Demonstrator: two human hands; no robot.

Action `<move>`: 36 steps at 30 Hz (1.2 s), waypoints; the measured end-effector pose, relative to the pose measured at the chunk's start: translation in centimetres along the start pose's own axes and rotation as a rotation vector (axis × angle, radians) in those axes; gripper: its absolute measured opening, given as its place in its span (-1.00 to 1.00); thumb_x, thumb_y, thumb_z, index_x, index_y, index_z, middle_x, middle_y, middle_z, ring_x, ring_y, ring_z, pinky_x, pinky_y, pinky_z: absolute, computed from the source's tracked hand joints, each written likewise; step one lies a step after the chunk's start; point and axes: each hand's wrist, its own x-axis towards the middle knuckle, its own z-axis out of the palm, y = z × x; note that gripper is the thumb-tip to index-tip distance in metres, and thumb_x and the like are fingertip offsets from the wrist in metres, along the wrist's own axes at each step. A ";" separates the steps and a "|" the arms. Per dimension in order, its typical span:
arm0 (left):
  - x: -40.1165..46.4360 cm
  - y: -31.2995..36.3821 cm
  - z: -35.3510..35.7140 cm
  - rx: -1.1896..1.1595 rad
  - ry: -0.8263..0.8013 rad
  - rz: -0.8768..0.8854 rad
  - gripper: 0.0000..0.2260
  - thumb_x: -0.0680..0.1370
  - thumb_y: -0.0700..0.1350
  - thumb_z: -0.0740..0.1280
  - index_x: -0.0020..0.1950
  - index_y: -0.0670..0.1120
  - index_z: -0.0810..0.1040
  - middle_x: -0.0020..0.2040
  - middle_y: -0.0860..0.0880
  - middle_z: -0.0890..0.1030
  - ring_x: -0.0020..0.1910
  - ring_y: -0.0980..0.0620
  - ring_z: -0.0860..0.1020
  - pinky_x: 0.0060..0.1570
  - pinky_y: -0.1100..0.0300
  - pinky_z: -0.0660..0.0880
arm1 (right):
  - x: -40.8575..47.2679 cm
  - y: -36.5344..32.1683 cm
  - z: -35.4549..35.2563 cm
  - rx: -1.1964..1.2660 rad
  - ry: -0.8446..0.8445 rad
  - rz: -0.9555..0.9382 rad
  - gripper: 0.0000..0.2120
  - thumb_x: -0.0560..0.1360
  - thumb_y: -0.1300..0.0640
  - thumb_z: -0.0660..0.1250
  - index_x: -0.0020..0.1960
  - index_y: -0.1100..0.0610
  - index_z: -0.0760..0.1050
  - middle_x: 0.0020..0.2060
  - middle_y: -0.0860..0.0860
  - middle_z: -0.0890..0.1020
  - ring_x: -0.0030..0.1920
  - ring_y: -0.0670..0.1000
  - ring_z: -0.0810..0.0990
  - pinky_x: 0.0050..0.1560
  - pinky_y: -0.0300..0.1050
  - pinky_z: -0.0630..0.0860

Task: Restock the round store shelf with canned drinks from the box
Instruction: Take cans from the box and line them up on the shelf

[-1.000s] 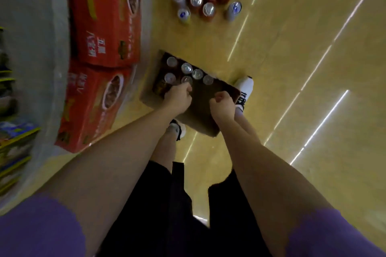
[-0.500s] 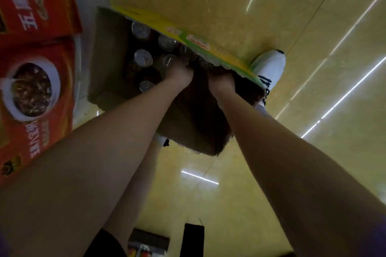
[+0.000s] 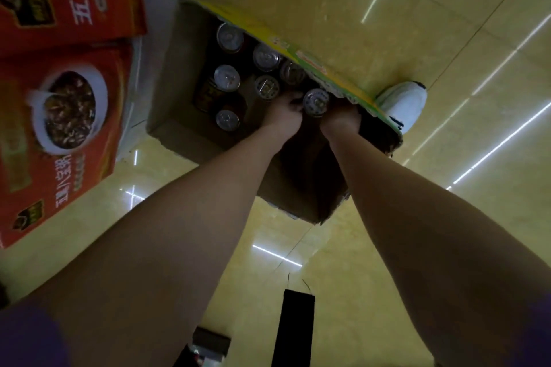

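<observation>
Head view: the cardboard box (image 3: pixel 179 92) sits on the yellow floor (image 3: pixel 387 39) in the upper middle of the frame, open, with both arms reaching down into it. Seven silver can tops show inside, so plenty of stock is left to move; the round shelf itself is out of frame, and how full it is cannot be judged.

The left hand (image 3: pixel 283 116) has its fingers curled against a can (image 3: pixel 316 101) at the box's right side. The right hand (image 3: pixel 340 119) is curled just beside that can, but what its grip closes on is hidden (its fingers dip below the box's edge).

The box's printed green and yellow flap (image 3: pixel 298 50) is too blurred to read. At the left, two red cartons (image 3: pixel 74 134) carry Chinese characters and a picture of a bowl; no brand is legible.
</observation>
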 end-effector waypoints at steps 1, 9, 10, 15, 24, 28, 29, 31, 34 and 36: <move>-0.8 -0.3 -0.2 -0.001 0.002 -0.024 -0.64 0.48 -0.26 0.28 0.26 -0.07 0.53 0.19 -0.14 0.62 0.20 -0.14 0.57 0.22 -0.02 0.52 | -1.2 0.0 -0.4 0.061 0.024 0.018 -0.70 0.60 0.25 0.19 0.31 0.25 0.45 0.26 0.22 0.53 0.28 0.22 0.50 0.17 -0.02 0.46; -13.9 3.4 -7.4 0.306 -0.065 0.150 -0.44 0.43 -0.33 0.33 0.40 0.02 0.39 0.21 -0.07 0.55 0.20 -0.05 0.51 0.19 0.07 0.49 | -14.2 -1.8 -5.7 0.424 0.063 -0.063 -0.71 0.63 0.13 0.17 0.28 0.10 0.55 0.11 0.14 0.64 0.14 0.18 0.57 -0.07 -0.16 0.38; -15.6 4.1 -8.5 0.370 -0.065 0.191 -0.40 0.41 -0.33 0.35 0.40 0.05 0.38 0.26 -0.05 0.53 0.25 -0.04 0.49 0.21 0.06 0.48 | -16.2 -2.2 -7.0 0.417 0.061 -0.089 -0.71 0.63 0.13 0.18 0.28 0.09 0.55 0.10 0.14 0.65 0.13 0.18 0.58 -0.08 -0.17 0.36; -27.2 10.4 -14.3 0.647 -0.100 0.388 -0.33 0.41 -0.26 0.44 0.46 0.07 0.32 0.36 -0.08 0.47 0.30 -0.12 0.46 0.23 -0.02 0.45 | -26.2 -4.2 -13.4 0.346 0.057 -0.201 -0.74 0.60 0.13 0.22 0.22 0.15 0.57 0.07 0.17 0.65 0.10 0.19 0.60 -0.08 -0.14 0.40; -46.5 20.7 -20.8 0.925 -0.106 0.676 -0.28 0.15 -0.12 0.60 0.25 0.11 0.43 0.16 0.03 0.55 0.10 -0.03 0.54 0.06 -0.01 0.55 | -44.9 -5.5 -25.3 0.674 0.032 -0.224 -0.75 0.58 0.20 0.28 0.18 0.31 0.54 -0.11 0.18 0.66 0.04 0.20 0.68 0.04 0.05 0.64; -53.8 23.3 -23.5 0.919 0.003 0.800 -0.31 0.26 -0.19 0.61 0.33 -0.05 0.43 0.24 -0.04 0.53 0.19 -0.05 0.50 0.12 0.12 0.46 | -52.0 -6.2 -29.7 0.722 0.120 -0.297 -0.76 0.59 0.21 0.27 0.17 0.33 0.54 0.00 0.26 0.67 0.00 0.17 0.69 0.03 0.06 0.64; -55.4 23.8 -24.1 0.938 0.034 0.829 -0.30 0.28 -0.16 0.61 0.36 -0.04 0.41 0.26 -0.05 0.52 0.20 -0.06 0.50 0.14 0.09 0.47 | -53.8 -6.7 -30.7 0.717 0.145 -0.326 -0.76 0.59 0.21 0.27 0.18 0.34 0.53 0.01 0.27 0.67 0.01 0.17 0.69 0.03 0.04 0.64; -58.2 24.4 -25.2 0.997 0.115 0.872 -0.28 0.29 -0.08 0.61 0.38 -0.03 0.38 0.29 -0.06 0.51 0.22 -0.10 0.50 0.14 0.03 0.49 | -56.9 -7.7 -32.5 0.688 0.181 -0.362 -0.75 0.60 0.22 0.26 0.21 0.34 0.51 -0.02 0.25 0.67 0.03 0.17 0.68 -0.01 -0.02 0.64; -61.6 25.6 -27.3 0.980 0.198 0.912 -0.28 0.24 -0.03 0.62 0.32 -0.04 0.41 0.24 -0.06 0.54 0.17 -0.11 0.53 0.08 0.05 0.51 | -60.3 -9.2 -35.5 0.593 0.188 -0.419 -0.74 0.61 0.17 0.26 0.21 0.30 0.51 -0.04 0.20 0.65 0.03 0.17 0.68 -0.05 -0.06 0.65; -63.6 26.6 -28.8 0.912 0.228 0.915 -0.30 0.18 -0.06 0.65 0.25 -0.06 0.46 0.16 -0.06 0.58 0.09 -0.08 0.56 0.05 0.02 0.55 | -61.6 -10.0 -37.8 0.526 0.178 -0.452 -0.73 0.60 0.09 0.28 0.18 0.27 0.54 0.03 0.21 0.67 0.04 0.17 0.68 0.02 0.03 0.64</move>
